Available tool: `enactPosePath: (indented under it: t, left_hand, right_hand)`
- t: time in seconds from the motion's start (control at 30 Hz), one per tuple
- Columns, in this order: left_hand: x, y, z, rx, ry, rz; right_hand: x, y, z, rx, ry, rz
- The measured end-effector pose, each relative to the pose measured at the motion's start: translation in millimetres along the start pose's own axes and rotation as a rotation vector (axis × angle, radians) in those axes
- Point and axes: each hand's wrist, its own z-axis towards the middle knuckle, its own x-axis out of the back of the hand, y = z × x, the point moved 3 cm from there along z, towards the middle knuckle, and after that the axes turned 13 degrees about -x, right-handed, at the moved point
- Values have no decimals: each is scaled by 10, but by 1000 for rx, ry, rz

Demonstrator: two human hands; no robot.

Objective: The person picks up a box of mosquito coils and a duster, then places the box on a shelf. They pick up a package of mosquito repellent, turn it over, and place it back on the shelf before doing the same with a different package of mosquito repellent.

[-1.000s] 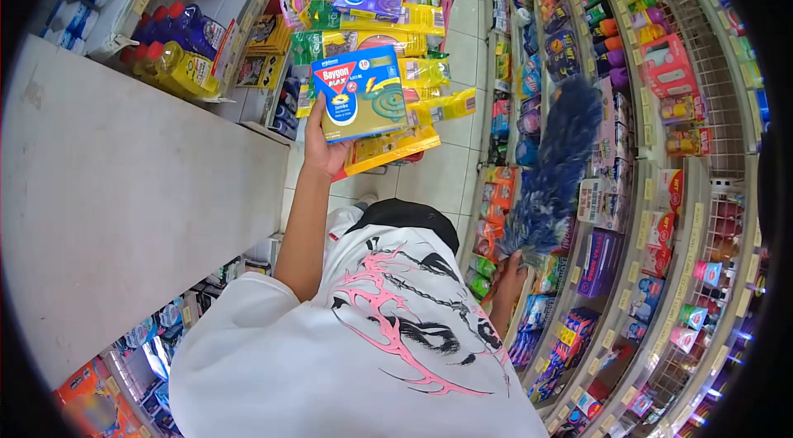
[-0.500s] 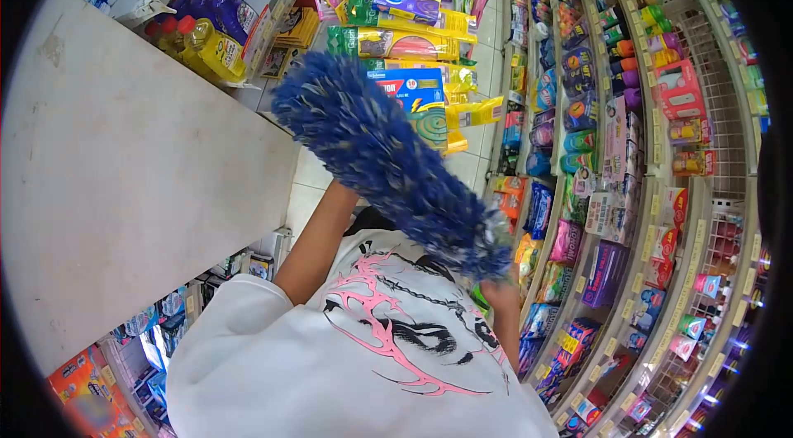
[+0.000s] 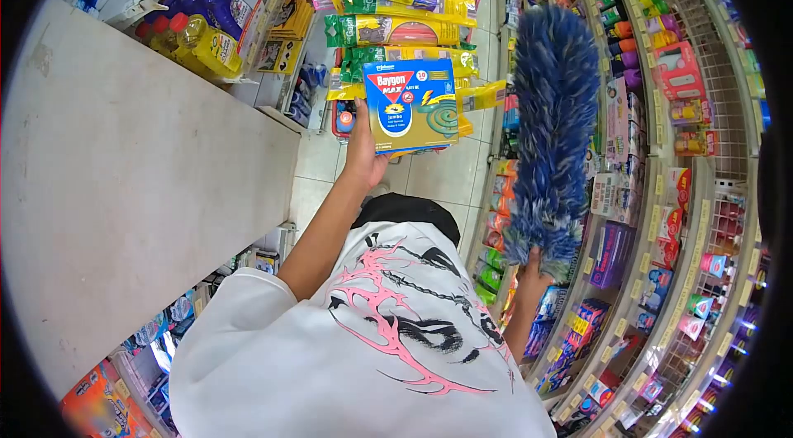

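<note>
My left hand (image 3: 363, 153) grips the lower left edge of a blue and gold box of mosquito coils (image 3: 413, 108), marked Baygon Max, its printed front facing up. The thumb lies along the box's side; the other fingers are hidden beneath. Out to the right, my right hand (image 3: 530, 279) is closed round the base of a fluffy blue duster (image 3: 555, 132), whose handle is mostly hidden. The duster points forward, in front of the right-hand shelves. Beyond the box, yellow and green packets (image 3: 405, 30) are piled on a red basket (image 3: 340, 120).
Shelves of packaged goods (image 3: 578, 99) curve along my right side. To the left stands a large pale panel (image 3: 157, 165), with yellow and purple bottles (image 3: 206, 46) on a shelf past it. White floor tiles (image 3: 318, 182) show between them.
The duster has swung right, off the box and over to the right shelves. My left hand and the whole front of the box now show.
</note>
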Motion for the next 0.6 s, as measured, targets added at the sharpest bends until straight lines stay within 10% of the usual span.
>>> enactPosePath:
  t: [0.1, 0.17, 0.33, 0.5, 0.6]
  left_hand:
    - [27, -84, 25, 47, -19, 35]
    - [-36, -126, -2, 59, -20, 14]
    - [40, -154, -39, 57, -143, -62]
    - [-2, 7, -102, 74, -25, 94]
    - [-82, 96, -153, 26, -115, 36]
  right_hand:
    - [60, 180, -9, 26, -76, 98]
    - [-125, -179, -303, 1069, -182, -222]
    - [-396, -39, -167, 508, -482, -230]
    - [-375, 43, 71, 839, -127, -263]
    - [-344, -208, 146, 200, -105, -241]
